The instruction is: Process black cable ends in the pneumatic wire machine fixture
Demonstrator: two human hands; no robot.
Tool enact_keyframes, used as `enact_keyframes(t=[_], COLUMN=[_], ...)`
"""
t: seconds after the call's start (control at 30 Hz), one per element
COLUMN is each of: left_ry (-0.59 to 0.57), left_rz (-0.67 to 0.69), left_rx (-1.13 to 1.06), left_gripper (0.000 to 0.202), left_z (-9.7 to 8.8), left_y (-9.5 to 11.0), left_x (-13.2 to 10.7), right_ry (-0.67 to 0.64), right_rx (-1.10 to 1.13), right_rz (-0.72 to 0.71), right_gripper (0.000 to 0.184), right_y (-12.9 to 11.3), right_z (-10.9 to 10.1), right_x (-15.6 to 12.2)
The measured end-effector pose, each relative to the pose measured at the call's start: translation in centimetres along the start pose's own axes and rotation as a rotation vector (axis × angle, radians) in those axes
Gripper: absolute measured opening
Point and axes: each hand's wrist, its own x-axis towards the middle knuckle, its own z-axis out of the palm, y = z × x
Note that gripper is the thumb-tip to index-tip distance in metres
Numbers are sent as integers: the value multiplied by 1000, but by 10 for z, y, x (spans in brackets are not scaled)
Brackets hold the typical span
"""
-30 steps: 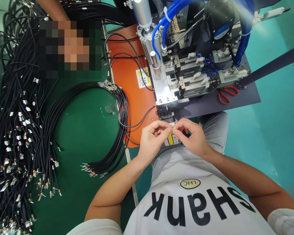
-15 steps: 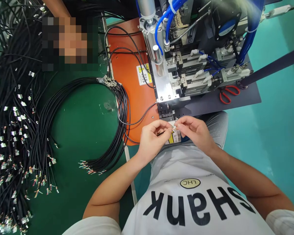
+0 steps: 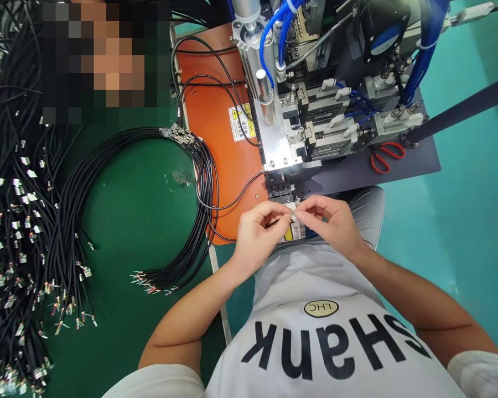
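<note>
I hold both hands close in front of my shirt [image 3: 327,342], fingertips nearly meeting. My left hand [image 3: 255,235] is pinched, thumb against forefinger, on a fine pale wire end [image 3: 292,216]; it sits in the small space between my two hands, just beyond the near right corner of the orange plate [image 3: 232,182]. My right hand [image 3: 332,224] has its thumb and forefinger brought together just beside it, but I cannot tell whether they grip anything. A black cable [image 3: 227,239] crosses the plate's near edge and disappears beneath my left hand. Below my fingers shows a yellow-and-white label [image 3: 289,231].

To my left spreads the green table [image 3: 128,199], smooth, with a few shiny scuffs. A looped cable bundle [image 3: 209,182] curves over its right edge onto the plate, its bare coloured ends lying on the green near that edge. A great heap of black cables [image 3: 20,143] fills the table's left side, pale tips scattered through it; blurring hides part of the far end.

The metal machine [image 3: 280,132] stands along the plate's right edge, blue hoses [image 3: 423,61] rising from it. Red-handled scissors [image 3: 384,157] lie on the dark base plate [image 3: 423,149], towards its near edge. Beyond, the teal floor [image 3: 460,232] catches the light.
</note>
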Motion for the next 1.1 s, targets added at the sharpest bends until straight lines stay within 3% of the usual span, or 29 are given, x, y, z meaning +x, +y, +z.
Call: enact_keyframes(t=[0.27, 0.63, 0.93, 1.1], left_ry=[-3, -31, -63, -76], left_rz=[8, -1, -12, -24], left_rx=[-8, -2, 0, -20], left_gripper=[14, 14, 14, 16], left_z=[0, -1, -2, -3], left_y=[2, 1, 2, 2], left_x=[-1, -1, -3, -2], right_ry=[115, -14, 12, -9], right_rx=[-182, 54, -124, -60], right_rz=[-194, 68, -77, -31], right_gripper=[2, 19, 9, 10], right_y=[0, 5, 1, 4], right_z=[4, 1, 5, 7], right_x=[-4, -4, -4, -7])
